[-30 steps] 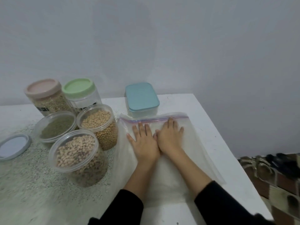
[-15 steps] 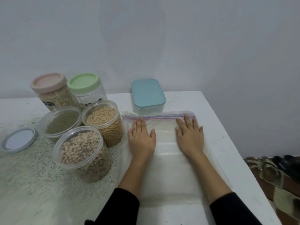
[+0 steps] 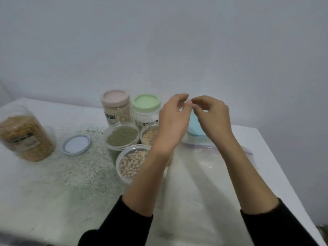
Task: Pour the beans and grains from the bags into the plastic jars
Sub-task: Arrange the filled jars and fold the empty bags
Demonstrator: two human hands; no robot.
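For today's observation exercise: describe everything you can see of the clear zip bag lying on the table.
The zip bag is clear, thin plastic with a pink-purple zip strip along its far edge. It lies flat on the white table, looking empty, its zip end next to the blue-lidded container. Both forearms pass above it; the left hand and right hand are raised and not touching it.
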